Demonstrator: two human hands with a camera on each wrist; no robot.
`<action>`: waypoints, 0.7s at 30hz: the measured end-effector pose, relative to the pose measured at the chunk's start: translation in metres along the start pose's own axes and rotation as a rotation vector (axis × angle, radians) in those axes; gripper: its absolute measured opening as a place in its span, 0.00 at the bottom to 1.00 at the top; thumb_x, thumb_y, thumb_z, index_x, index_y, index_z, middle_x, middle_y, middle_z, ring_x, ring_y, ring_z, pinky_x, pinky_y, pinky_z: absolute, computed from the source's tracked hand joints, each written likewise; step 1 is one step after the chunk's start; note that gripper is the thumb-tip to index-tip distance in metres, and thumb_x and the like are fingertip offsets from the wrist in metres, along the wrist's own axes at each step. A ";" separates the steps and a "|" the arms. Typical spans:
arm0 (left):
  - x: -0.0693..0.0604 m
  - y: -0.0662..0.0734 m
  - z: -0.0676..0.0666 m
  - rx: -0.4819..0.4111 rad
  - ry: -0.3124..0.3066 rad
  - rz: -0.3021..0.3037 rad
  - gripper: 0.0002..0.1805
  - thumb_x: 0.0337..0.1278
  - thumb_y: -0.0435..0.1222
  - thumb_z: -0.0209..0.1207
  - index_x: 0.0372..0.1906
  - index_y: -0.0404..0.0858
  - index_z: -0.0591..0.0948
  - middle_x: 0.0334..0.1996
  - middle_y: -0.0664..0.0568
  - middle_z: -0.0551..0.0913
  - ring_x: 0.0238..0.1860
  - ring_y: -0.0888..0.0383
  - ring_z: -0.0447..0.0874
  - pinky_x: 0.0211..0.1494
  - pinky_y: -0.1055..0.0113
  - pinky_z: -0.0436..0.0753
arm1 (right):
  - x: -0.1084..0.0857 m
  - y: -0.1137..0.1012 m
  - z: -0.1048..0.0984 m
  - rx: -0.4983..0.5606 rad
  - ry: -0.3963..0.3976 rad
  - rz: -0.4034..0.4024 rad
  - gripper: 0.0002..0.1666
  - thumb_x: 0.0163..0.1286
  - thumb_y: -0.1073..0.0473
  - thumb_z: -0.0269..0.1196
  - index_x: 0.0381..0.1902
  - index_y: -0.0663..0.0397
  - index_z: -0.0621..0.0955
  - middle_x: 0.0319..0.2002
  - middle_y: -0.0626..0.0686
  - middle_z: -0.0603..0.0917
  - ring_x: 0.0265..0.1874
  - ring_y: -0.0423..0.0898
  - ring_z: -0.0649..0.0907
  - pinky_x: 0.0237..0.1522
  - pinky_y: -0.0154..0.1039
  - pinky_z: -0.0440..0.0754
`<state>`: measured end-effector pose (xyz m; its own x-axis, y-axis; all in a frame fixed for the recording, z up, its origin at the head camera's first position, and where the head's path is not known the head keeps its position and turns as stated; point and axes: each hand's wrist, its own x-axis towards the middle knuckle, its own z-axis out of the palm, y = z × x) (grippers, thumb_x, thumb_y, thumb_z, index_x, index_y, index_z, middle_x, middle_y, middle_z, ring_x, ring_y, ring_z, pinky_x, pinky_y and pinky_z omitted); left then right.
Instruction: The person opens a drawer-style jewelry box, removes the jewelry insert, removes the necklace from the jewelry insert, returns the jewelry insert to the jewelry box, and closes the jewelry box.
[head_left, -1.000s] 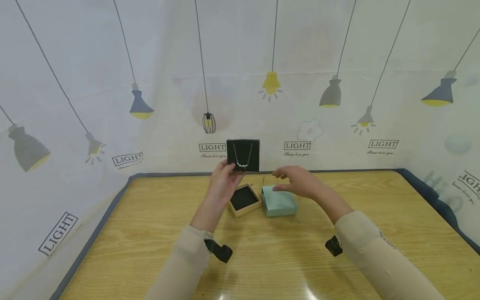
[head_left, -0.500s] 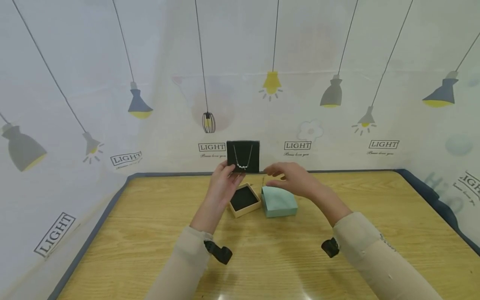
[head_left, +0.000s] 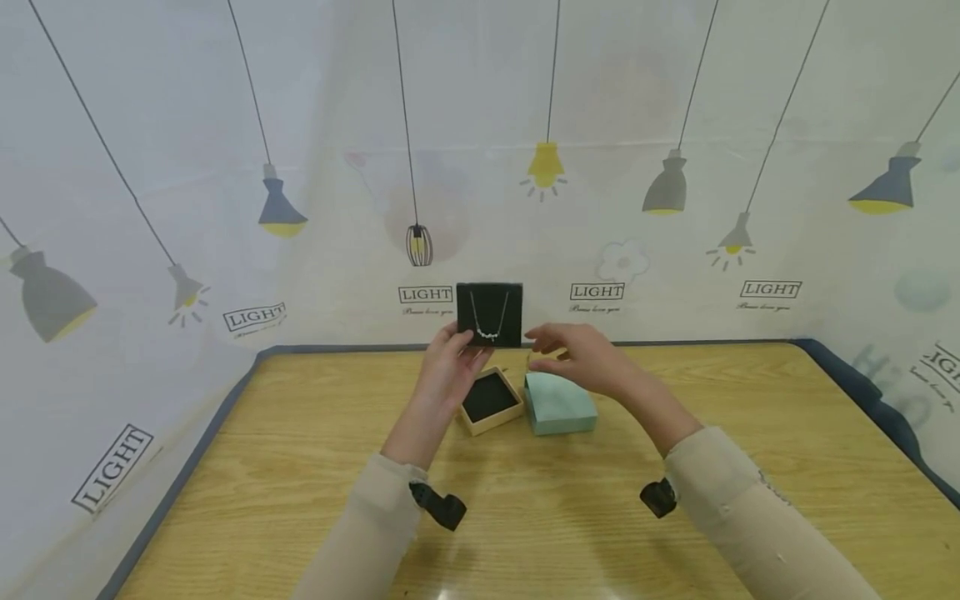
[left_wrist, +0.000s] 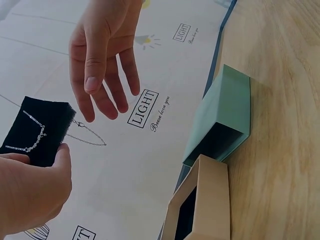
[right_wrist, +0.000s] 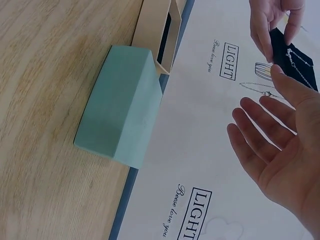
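Observation:
In the head view my left hand [head_left: 447, 367] pinches the lower left corner of an upright black pad [head_left: 487, 304] with a silver necklace [head_left: 489, 335] across its front. The left wrist view shows the same pad [left_wrist: 52, 115] between thumb and fingers, and a loop of chain [left_wrist: 92, 143] hanging behind it. Just right of the pad, my right hand [head_left: 588, 358] is raised with its fingers loosely bent and holds nothing; in the right wrist view this hand [right_wrist: 285, 145] has its palm towards the pad [right_wrist: 295, 60] without visibly gripping it.
On the wooden table [head_left: 525, 517] below the hands lie a tan box [head_left: 495, 422] with a dark inside and, right beside it, a mint green box cover [head_left: 562, 408]. Behind the table's far edge stands a pale backdrop [head_left: 480, 183] printed with lamps.
My right hand has moved left, closer to the black pad. The left hand keeps its hold on the pad with hardly any movement, and both boxes stay where they were.

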<state>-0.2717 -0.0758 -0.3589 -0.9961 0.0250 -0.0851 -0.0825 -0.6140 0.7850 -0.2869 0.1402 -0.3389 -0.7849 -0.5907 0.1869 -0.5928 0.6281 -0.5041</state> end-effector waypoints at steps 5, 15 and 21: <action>-0.001 -0.001 0.000 -0.010 -0.007 -0.016 0.23 0.74 0.27 0.41 0.70 0.30 0.59 0.64 0.39 0.69 0.64 0.48 0.71 0.76 0.54 0.68 | 0.002 -0.002 0.003 0.030 0.014 0.006 0.27 0.72 0.54 0.64 0.64 0.59 0.76 0.52 0.60 0.86 0.53 0.55 0.85 0.55 0.51 0.85; -0.002 -0.002 0.001 -0.010 -0.031 -0.012 0.22 0.74 0.26 0.41 0.69 0.30 0.59 0.64 0.39 0.68 0.65 0.48 0.70 0.77 0.51 0.66 | 0.006 -0.005 0.008 0.114 0.054 0.026 0.27 0.72 0.54 0.64 0.63 0.61 0.75 0.50 0.59 0.87 0.51 0.54 0.86 0.56 0.52 0.85; -0.002 -0.002 0.001 0.002 -0.031 -0.023 0.22 0.75 0.27 0.41 0.69 0.30 0.59 0.67 0.38 0.68 0.66 0.49 0.70 0.77 0.52 0.66 | 0.009 -0.009 0.013 0.185 0.106 0.027 0.23 0.71 0.55 0.64 0.60 0.59 0.78 0.50 0.60 0.87 0.51 0.55 0.86 0.56 0.54 0.84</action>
<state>-0.2694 -0.0739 -0.3597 -0.9944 0.0633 -0.0844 -0.1055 -0.6113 0.7843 -0.2861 0.1230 -0.3433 -0.8204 -0.5121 0.2544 -0.5360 0.5336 -0.6542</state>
